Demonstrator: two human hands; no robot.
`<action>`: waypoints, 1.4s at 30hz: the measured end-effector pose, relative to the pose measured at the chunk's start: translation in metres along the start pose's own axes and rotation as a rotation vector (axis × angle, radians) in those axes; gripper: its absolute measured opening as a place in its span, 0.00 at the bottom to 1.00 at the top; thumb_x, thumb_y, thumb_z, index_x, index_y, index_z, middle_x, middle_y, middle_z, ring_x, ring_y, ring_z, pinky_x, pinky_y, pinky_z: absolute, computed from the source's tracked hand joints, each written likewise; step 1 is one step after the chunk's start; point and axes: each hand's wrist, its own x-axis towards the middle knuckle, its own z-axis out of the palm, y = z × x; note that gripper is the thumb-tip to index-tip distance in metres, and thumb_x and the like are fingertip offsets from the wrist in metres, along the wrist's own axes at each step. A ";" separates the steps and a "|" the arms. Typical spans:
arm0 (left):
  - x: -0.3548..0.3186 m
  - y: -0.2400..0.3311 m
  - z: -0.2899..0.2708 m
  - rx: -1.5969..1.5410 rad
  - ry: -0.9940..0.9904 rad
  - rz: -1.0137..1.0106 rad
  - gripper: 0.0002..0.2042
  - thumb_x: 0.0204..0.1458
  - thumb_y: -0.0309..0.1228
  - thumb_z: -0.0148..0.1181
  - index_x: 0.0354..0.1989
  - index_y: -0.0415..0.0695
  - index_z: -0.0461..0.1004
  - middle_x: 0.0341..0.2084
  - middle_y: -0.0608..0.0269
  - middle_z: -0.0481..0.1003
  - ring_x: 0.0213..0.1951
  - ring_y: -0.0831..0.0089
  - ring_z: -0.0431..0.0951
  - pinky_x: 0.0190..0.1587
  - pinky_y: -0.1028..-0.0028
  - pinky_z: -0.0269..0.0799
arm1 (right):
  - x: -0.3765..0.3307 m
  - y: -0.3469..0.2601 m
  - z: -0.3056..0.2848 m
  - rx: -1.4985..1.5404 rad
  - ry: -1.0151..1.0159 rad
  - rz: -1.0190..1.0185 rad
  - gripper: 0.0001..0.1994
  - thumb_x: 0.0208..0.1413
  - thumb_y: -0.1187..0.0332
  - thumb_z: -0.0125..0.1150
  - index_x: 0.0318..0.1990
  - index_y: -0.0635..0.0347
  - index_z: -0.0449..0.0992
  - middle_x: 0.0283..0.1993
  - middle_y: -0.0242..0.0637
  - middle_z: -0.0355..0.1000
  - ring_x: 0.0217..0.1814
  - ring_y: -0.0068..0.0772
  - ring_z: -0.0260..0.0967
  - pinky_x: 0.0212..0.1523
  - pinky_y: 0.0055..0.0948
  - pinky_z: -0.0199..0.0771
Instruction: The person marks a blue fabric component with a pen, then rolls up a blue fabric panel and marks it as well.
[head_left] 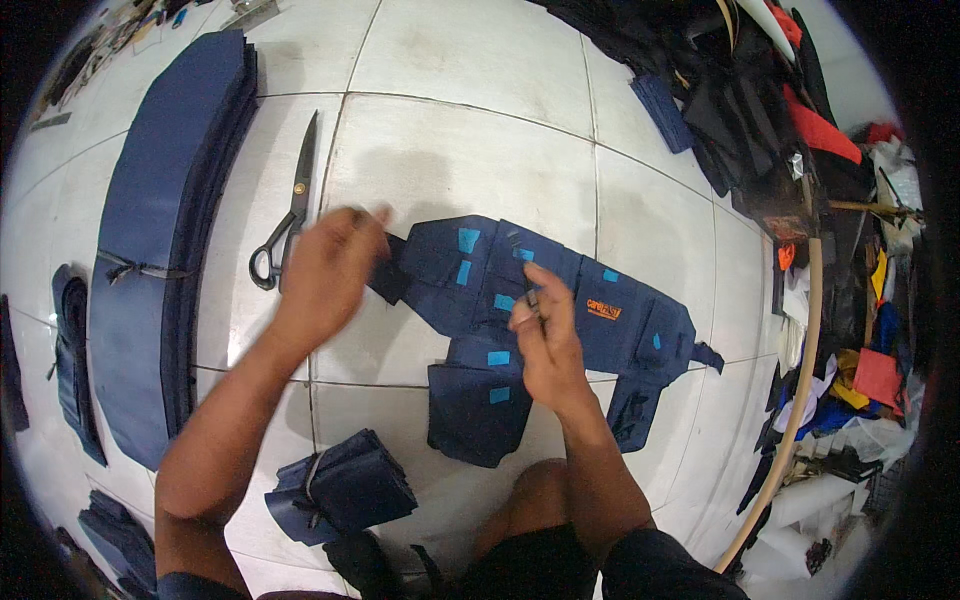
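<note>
A navy fabric piece (pixel 560 268) lies spread on the tiles in front of me, with several bright blue patches and an orange print. Its lower panel (pixel 478 415) reaches toward me. Above the middle of the fabric, my right hand (pixel 548 345) is closed, thumb and fingers around a small dark item too unclear to name. My left hand (pixel 335 265) is raised beside the fabric's left end, its fingers smeared by motion. Just past that hand lie large black-handled scissors (pixel 303 190), blades pointing away from me.
A tall stack of navy fabric panels (pixel 150 240), tied with a strip, lies at the left. Nearer me sits a smaller tied bundle (pixel 345 485). Other navy bundles (pixel 72 360) lie at the far left. Dark cloth and mixed scraps (pixel 850 380) pile up behind a curved pale strip (pixel 812 350) at the right.
</note>
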 end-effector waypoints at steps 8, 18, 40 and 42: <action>-0.031 -0.014 0.059 0.691 -0.355 0.272 0.23 0.56 0.34 0.59 0.62 0.53 0.70 0.34 0.56 0.77 0.36 0.58 0.82 0.35 0.59 0.79 | 0.023 0.019 0.013 0.185 0.042 -0.172 0.28 0.61 0.60 0.66 0.65 0.58 0.65 0.47 0.37 0.74 0.45 0.28 0.75 0.37 0.25 0.70; -0.029 -0.051 0.078 0.772 -0.277 0.437 0.31 0.48 0.32 0.66 0.65 0.50 0.69 0.30 0.56 0.78 0.28 0.64 0.82 0.29 0.66 0.79 | 0.036 0.047 0.033 0.003 0.136 -0.123 0.14 0.66 0.67 0.55 0.54 0.65 0.76 0.43 0.42 0.81 0.44 0.29 0.78 0.42 0.27 0.75; -0.031 -0.064 0.077 0.745 -0.290 0.531 0.24 0.55 0.28 0.56 0.62 0.48 0.71 0.28 0.56 0.77 0.26 0.63 0.82 0.28 0.66 0.78 | 0.045 0.068 0.045 -0.101 0.202 -0.164 0.05 0.59 0.70 0.62 0.39 0.62 0.77 0.33 0.40 0.76 0.32 0.30 0.73 0.35 0.30 0.74; -0.031 -0.063 0.077 0.741 -0.294 0.528 0.23 0.55 0.28 0.56 0.62 0.48 0.71 0.28 0.56 0.77 0.26 0.64 0.82 0.28 0.67 0.78 | 0.045 0.065 0.045 -0.149 0.205 -0.204 0.05 0.59 0.70 0.62 0.39 0.62 0.77 0.33 0.39 0.75 0.32 0.31 0.73 0.35 0.31 0.74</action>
